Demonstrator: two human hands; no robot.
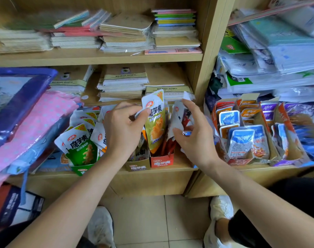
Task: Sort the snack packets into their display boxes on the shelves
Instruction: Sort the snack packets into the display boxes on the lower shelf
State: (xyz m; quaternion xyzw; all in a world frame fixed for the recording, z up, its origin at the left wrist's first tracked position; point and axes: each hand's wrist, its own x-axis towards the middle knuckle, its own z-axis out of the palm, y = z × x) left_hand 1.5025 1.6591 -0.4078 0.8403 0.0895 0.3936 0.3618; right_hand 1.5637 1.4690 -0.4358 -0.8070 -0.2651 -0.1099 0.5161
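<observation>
Now your left hand (124, 127) pinches the yellow packet (155, 122) near its top edge, above the red display box (161, 161) just below. It looks light, floppy and slick; grip the sealed rim. Your right hand (193, 135), just beside, curls round white packets (176, 119). Upright packets crowd that box's mouth; green packets (81, 145) lean left of your left hand.

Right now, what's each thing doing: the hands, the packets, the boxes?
left hand, pinching the yellow packet near its top
yellow packet, upright, just above the red box
right hand, fingers curled round a white packet
white packet, held, crumpled, partly hidden
red box, upright, open-topped, red packets inside
green box, open-topped, green packets sticking out
</observation>
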